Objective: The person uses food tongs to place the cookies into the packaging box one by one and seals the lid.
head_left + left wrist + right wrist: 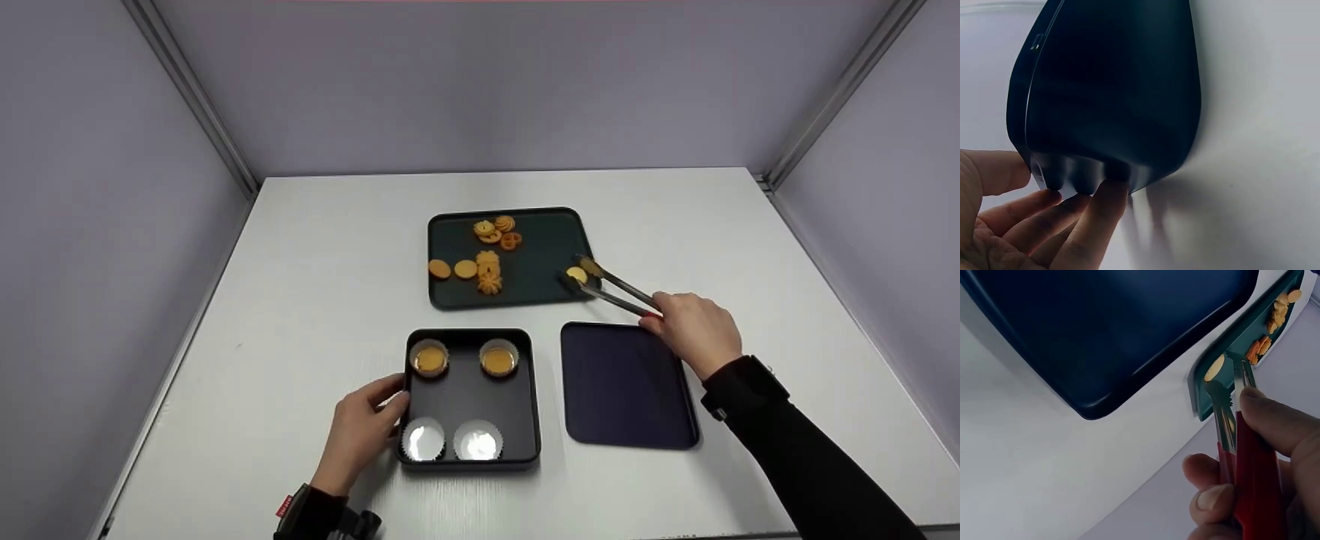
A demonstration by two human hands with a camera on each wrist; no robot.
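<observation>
My right hand [694,330] grips a pair of red-handled metal tongs [1255,478]. The tips of the tongs stand on either side of a round pale biscuit [576,274] at the right end of the dark green tray [536,277]; whether they touch it I cannot tell. My left hand [364,427] holds the left side of a deep black square pan [480,401], thumb at the rim and fingertips on the outer wall. Inside the pan, two paper cups [499,358] at the back hold round golden biscuits. Two shiny white cups [478,441] sit at the front.
More biscuits lie on the green tray: two plain ovals [466,269], a row of flower-shaped ones [489,271], and a cluster with swirled cookies and a pretzel [511,241]. A flat navy tray [626,390] lies right of the pan, below my right forearm. Grey walls surround the white table [300,300].
</observation>
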